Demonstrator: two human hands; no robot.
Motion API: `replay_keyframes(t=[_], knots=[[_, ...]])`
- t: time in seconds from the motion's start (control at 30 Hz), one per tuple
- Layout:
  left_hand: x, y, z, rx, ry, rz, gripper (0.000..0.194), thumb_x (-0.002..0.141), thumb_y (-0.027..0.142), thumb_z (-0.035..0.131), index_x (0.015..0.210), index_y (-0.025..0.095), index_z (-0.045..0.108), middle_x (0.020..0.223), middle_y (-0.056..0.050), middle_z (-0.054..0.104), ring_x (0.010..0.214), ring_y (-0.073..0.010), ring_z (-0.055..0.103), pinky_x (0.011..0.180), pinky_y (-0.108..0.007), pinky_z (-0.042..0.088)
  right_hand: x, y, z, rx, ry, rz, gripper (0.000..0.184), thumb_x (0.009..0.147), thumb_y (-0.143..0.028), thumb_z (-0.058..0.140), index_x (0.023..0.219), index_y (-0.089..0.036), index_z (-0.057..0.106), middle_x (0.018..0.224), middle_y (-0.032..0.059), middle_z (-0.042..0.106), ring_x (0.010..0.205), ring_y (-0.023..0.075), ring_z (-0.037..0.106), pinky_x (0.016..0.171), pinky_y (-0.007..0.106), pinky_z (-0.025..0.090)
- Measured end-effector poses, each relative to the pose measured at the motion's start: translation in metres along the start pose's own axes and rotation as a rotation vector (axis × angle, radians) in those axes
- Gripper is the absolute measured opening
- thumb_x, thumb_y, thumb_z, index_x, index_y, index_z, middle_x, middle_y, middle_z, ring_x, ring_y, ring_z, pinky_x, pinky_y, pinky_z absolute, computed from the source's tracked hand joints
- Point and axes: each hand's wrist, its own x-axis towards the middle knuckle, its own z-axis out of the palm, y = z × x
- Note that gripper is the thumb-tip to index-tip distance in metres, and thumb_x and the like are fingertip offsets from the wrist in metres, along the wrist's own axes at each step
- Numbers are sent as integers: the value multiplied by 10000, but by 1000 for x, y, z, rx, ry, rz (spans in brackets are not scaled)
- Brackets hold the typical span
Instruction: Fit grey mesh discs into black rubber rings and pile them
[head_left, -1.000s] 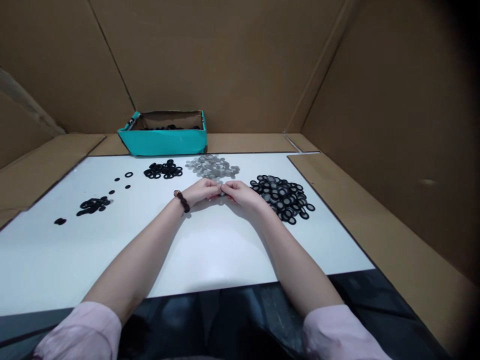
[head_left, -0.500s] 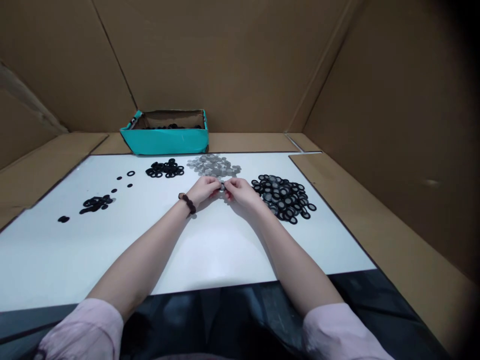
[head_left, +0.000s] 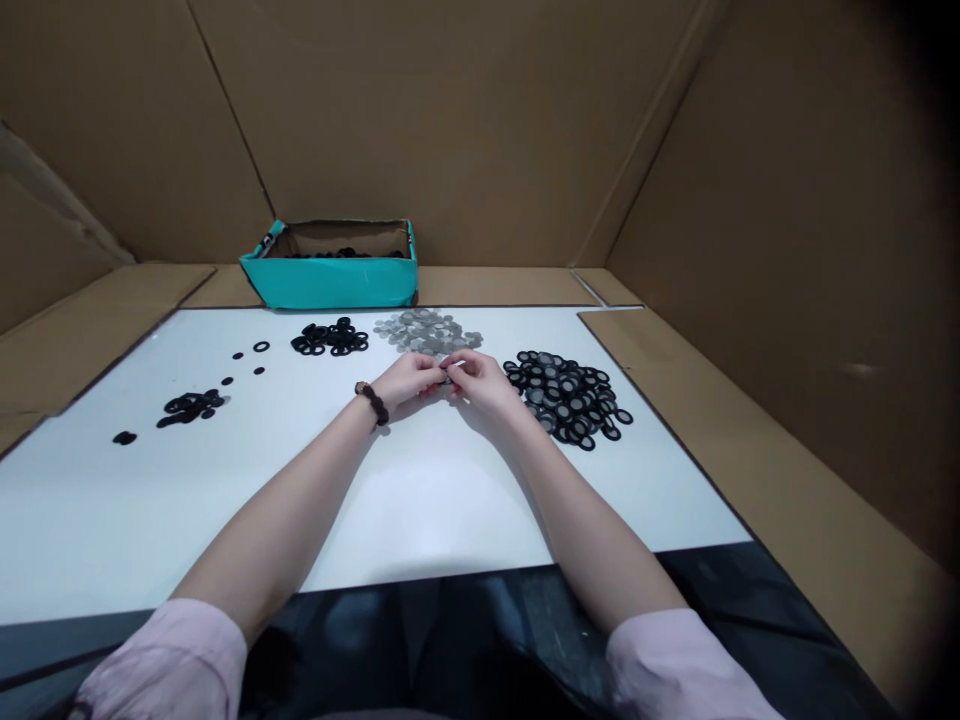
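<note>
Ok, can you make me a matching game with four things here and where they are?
1. turquoise box
2. loose grey discs
3. black rings with grey centres
4. dark bracelet

A. just past the left hand
B. around the left wrist
C. at the white tabletop's far edge
D. to the right of the right hand

Pairs: 1-C, 2-A, 3-D, 4-B
</note>
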Motion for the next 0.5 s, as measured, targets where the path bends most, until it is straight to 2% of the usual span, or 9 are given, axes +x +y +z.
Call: replay_keyframes(t=[0.17, 0.3, 0.5], knots=[[1, -1, 0, 66, 80, 49, 242, 669, 53, 539, 488, 157, 416, 400, 47, 388, 407, -36, 381, 493, -201, 381, 6, 7, 0, -54, 61, -80, 69, 720, -225, 531, 759, -171, 550, 463, -73, 455, 377, 80, 456, 408, 205, 393], [3, -4, 0, 83, 114, 99, 222, 681, 99, 568, 511, 155, 436, 385, 50, 394, 387, -39, 368, 453, -194, 331, 4, 7, 1, -37, 104, -78, 83, 710, -238, 547, 748, -185, 497, 493, -73, 482, 396, 77, 478, 425, 203, 401], [4, -9, -1, 0, 132, 136, 170, 666, 97, 574, 564, 156, 451, 424, 39, 442, 428, -69, 464, 468, -194, 349, 3, 10, 6, 76, -4, -39, 175, 667, -213, 555, 833, -203, 499, 483, -84, 491, 431, 93, 500, 479, 227, 440]])
